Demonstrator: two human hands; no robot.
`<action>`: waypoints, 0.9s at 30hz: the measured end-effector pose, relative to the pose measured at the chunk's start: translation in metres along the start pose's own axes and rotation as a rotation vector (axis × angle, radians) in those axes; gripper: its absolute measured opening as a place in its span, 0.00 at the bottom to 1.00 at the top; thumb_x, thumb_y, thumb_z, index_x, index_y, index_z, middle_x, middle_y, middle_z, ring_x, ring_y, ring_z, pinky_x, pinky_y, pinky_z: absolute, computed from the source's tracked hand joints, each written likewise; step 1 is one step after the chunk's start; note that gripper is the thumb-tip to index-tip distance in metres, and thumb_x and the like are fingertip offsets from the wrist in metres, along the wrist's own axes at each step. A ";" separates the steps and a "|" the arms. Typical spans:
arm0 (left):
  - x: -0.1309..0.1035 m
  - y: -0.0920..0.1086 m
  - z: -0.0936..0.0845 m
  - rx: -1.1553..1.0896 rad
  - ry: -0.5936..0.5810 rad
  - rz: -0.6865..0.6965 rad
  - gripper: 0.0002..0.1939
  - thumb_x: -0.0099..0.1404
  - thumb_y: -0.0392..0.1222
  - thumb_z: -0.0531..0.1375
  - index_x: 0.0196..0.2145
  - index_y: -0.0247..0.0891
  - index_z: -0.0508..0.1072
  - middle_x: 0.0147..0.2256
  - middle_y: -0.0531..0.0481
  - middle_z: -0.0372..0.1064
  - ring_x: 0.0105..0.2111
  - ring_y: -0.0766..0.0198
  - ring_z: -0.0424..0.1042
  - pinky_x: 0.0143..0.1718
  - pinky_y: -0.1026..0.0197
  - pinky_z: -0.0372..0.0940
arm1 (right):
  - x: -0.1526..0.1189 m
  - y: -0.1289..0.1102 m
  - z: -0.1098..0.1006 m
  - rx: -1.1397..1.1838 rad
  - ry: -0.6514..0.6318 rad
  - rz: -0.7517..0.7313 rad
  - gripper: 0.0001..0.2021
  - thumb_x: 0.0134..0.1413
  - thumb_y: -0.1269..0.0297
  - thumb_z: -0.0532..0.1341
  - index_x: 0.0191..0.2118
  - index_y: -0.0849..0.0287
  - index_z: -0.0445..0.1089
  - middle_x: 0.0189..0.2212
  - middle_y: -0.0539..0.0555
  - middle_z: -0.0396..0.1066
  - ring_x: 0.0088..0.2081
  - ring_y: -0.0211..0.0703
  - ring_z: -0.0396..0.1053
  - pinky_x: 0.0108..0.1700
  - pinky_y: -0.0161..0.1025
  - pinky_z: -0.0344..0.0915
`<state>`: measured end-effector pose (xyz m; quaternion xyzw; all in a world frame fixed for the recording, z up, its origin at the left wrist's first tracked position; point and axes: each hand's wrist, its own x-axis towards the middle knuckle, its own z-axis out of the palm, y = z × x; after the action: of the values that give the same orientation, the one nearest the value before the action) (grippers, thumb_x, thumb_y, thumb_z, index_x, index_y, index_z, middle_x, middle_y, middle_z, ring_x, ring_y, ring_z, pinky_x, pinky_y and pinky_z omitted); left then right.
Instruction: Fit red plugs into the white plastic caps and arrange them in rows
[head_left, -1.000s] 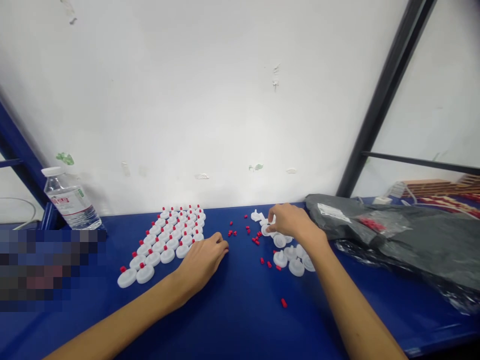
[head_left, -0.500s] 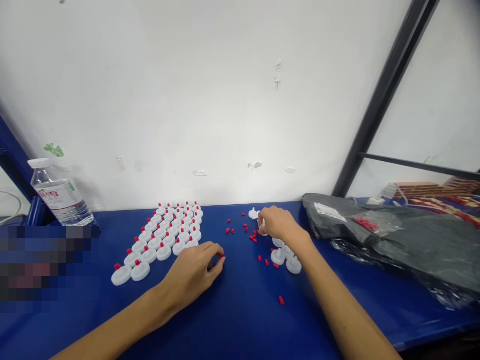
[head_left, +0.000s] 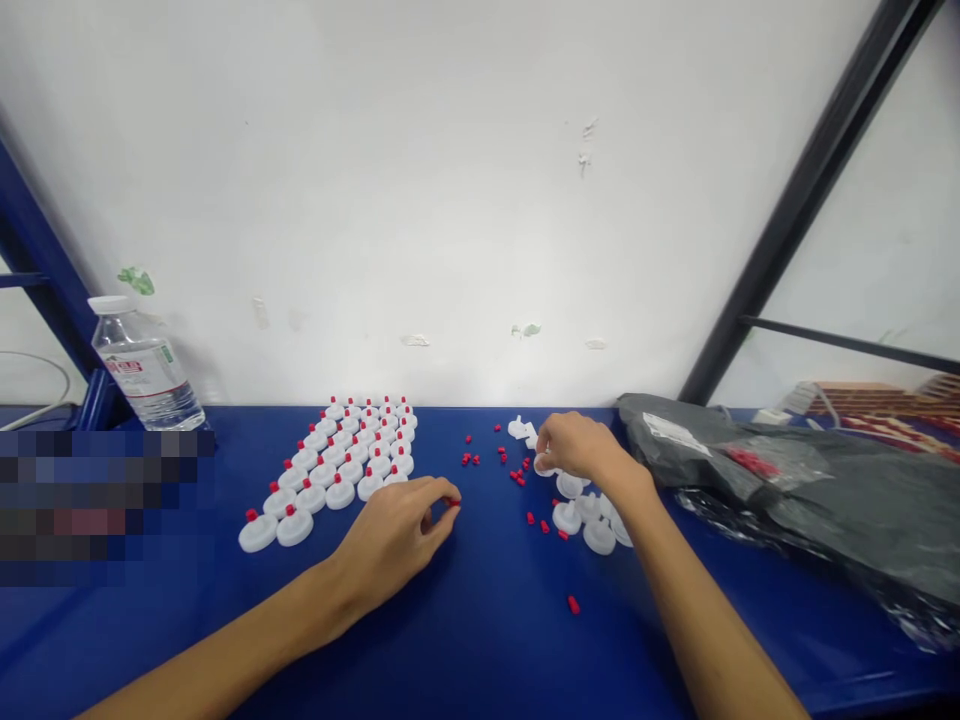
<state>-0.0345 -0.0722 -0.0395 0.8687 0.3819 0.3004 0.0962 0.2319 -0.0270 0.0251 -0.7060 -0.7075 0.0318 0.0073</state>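
Observation:
My left hand [head_left: 401, 525] pinches a small red cap [head_left: 454, 502] between thumb and fingertips, just right of the rows of white lids. Those lids [head_left: 257, 532] stand upright in a slanted block, each with a red tip on its spout. Over the loose white lids at the right, my right hand [head_left: 574, 445] has its fingers closed on a white lid [head_left: 544, 468], partly hidden by the hand. Bare white lids [head_left: 599, 537] lie under and beside the right wrist. Several loose red caps [head_left: 517, 477] are scattered between the hands.
A clear water bottle [head_left: 150, 375] leans at the left by a blue frame post. Grey plastic bags [head_left: 825, 500] cover the right side of the blue table [head_left: 465, 640]. A white wall rises behind, with a dark diagonal post [head_left: 780, 210] at the right.
The view has shifted, moving the table items slightly to the right in the picture. My right hand has shifted a little among the loose lids; my left hand still pinches the red cap.

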 end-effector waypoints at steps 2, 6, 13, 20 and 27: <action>0.000 -0.001 0.001 -0.017 0.007 0.003 0.07 0.67 0.37 0.58 0.42 0.40 0.75 0.34 0.53 0.75 0.25 0.69 0.70 0.29 0.66 0.64 | 0.000 0.000 0.000 0.000 0.018 0.002 0.04 0.50 0.62 0.68 0.32 0.55 0.79 0.36 0.56 0.79 0.38 0.50 0.76 0.35 0.38 0.61; 0.000 -0.004 0.002 -0.031 0.023 0.006 0.09 0.69 0.40 0.58 0.44 0.41 0.76 0.36 0.53 0.75 0.27 0.69 0.71 0.32 0.65 0.64 | -0.002 0.000 -0.003 0.017 0.036 -0.001 0.07 0.51 0.57 0.67 0.32 0.54 0.79 0.37 0.56 0.79 0.39 0.49 0.75 0.35 0.38 0.61; 0.001 -0.008 0.002 -0.062 0.019 -0.030 0.09 0.70 0.42 0.58 0.44 0.41 0.77 0.37 0.52 0.76 0.29 0.68 0.71 0.33 0.64 0.64 | -0.003 -0.001 -0.002 0.041 -0.069 0.022 0.04 0.43 0.64 0.71 0.28 0.57 0.79 0.33 0.57 0.79 0.37 0.51 0.75 0.34 0.40 0.62; 0.006 0.004 -0.003 -0.247 -0.007 -0.208 0.10 0.67 0.44 0.60 0.40 0.40 0.79 0.34 0.52 0.78 0.22 0.69 0.71 0.29 0.65 0.64 | -0.008 -0.004 -0.014 0.669 -0.054 -0.331 0.16 0.54 0.49 0.65 0.36 0.58 0.78 0.36 0.55 0.78 0.32 0.42 0.73 0.30 0.36 0.64; 0.008 0.017 -0.012 -0.445 0.004 -0.432 0.15 0.65 0.50 0.60 0.42 0.38 0.80 0.16 0.55 0.71 0.16 0.67 0.66 0.20 0.67 0.56 | -0.009 -0.046 0.004 1.162 -0.221 -0.531 0.20 0.52 0.47 0.66 0.40 0.60 0.77 0.32 0.53 0.74 0.30 0.37 0.69 0.28 0.33 0.67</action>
<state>-0.0272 -0.0785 -0.0197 0.7243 0.4828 0.3509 0.3452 0.1860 -0.0362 0.0243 -0.3806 -0.7220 0.4792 0.3228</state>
